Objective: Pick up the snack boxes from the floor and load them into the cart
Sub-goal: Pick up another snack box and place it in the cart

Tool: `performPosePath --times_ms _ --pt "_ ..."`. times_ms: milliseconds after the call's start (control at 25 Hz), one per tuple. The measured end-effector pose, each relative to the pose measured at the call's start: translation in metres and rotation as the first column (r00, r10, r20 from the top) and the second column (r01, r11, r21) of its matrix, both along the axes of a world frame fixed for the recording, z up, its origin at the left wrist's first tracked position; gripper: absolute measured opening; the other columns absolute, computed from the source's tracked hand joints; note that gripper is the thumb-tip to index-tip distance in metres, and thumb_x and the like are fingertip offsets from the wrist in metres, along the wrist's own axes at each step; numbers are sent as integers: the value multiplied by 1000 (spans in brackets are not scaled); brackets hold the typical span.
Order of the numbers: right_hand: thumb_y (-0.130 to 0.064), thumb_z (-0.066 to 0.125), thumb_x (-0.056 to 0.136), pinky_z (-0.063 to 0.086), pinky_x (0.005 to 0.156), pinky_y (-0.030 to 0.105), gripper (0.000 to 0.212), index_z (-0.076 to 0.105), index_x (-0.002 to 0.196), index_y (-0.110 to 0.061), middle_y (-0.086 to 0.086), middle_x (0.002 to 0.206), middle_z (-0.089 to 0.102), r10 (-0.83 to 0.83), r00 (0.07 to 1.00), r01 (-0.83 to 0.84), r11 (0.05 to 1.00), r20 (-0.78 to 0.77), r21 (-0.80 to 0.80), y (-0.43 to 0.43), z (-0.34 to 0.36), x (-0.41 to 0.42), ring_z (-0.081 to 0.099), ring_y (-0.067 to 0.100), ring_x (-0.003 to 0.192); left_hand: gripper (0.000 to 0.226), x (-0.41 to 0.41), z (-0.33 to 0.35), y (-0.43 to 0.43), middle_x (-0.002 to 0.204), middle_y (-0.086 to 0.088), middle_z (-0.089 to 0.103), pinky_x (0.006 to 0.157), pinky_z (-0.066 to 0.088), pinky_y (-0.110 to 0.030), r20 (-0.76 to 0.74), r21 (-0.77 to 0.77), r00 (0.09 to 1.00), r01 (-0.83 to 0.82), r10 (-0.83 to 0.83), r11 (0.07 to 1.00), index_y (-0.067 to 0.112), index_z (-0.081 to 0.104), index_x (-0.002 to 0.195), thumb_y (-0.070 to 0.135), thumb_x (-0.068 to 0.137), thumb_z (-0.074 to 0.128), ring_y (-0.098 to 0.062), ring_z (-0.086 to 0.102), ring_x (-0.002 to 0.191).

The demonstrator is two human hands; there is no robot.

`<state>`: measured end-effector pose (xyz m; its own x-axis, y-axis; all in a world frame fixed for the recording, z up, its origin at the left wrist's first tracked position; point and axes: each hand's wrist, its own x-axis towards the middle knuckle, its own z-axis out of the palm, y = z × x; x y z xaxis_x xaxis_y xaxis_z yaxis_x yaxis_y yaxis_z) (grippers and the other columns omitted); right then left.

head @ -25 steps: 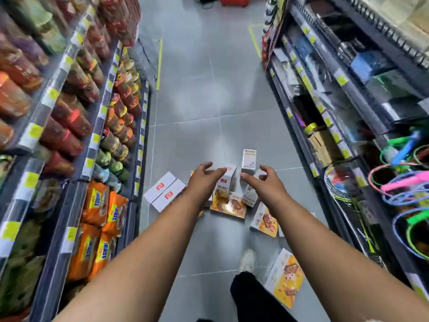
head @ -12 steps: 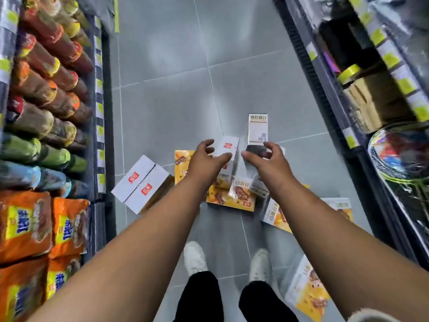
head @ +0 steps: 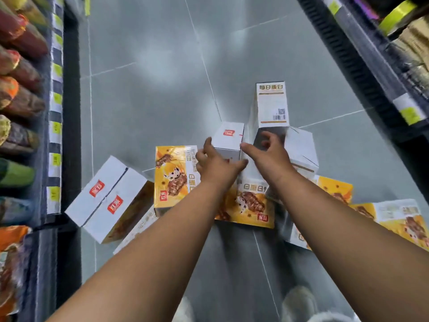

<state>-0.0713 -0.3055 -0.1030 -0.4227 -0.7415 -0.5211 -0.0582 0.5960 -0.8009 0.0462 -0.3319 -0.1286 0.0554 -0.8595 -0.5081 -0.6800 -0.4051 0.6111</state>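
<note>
Just past the shoes, yellow boxes flat on the floor, a white pair tilted at left, all closed. Above them, left hand curled round an upright white box; right hand with thumb at its right edge, fingers bent, hold unclear. Beyond, a tall box standing, shelves flanking both sides.

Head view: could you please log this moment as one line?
stage: pickup | left hand: grips small white box | right hand: at box's right edge, grip unclear
</note>
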Motion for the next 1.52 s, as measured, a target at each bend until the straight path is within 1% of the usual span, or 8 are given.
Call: performPosePath --times_ms 120,280,640,840,1040,1240,1360,1520 --pt "-39 73 82 43 105 39 69 42 141 -22 7 141 47 44 999 -45 995 -21 -84 -34 -49 1 48 22 127 111 -15 -48 -12 149 -12 17 113 31 -48 110 -97 994 34 -23 995 31 0 150 53 71 75 -38 26 138" --pt "-39 69 86 38 102 30 62 44 139 -20 7 139 47 60 992 -80 979 -111 -186 -70 -86 -4 48 21 126 97 -17 -72 -32 134 -10 31 102 43 -49 128 -301 992 50 -11 952 36 11 144 50 70 72 -39 42 124" --pt "-53 61 88 36 105 33 70 38 145 -19 10 145 42 19 989 -49 976 -144 -210 -90 -45 -12 44 26 132 93 60 24 -76 125 -5 54 98 50 -43 -345 -378 936 -202 65 904 43 28 126 39 54 86 -23 59 112" --pt "-53 82 66 43 106 41 99 31 146 -23 3 133 56 40 996 -25 986 84 -166 -61 90 -13 55 24 123 94 87 176 -75 106 -5 58 73 60 -33 -589 -227 804 -265 84 937 29 31 134 15 60 87 -17 66 85" --pt "-30 89 64 56 86 52 79 46 130 -24 1 112 69 -64 967 111 977 248 -182 -40 232 -22 70 25 96 89 85 310 -65 111 -6 60 66 56 -36 -657 -124 742 -278 131 953 22 33 132 23 56 78 -22 66 87" --pt "-19 87 69 55 63 35 71 47 127 -23 -1 104 69 -185 946 256 931 268 -261 -2 402 -48 69 20 86 97 57 468 -51 134 -10 57 74 56 -39 -709 -47 698 -196 106 980 14 29 141 26 62 82 -25 66 106" --pt "-12 89 64 54 68 33 77 45 126 -24 -3 100 67 -293 916 373 873 273 -315 33 503 -71 67 17 86 79 29 561 -29 135 1 55 61 55 -34 -680 -70 733 -75 7 995 24 28 142 31 81 77 -12 66 96" --pt "-24 94 51 54 88 52 86 46 122 -33 2 107 67 -391 886 461 791 248 -401 81 612 -99 68 27 95 63 -11 655 -9 122 -3 67 68 58 -34 -698 -107 708 45 -108 993 23 41 140 41 86 69 -19 72 93"
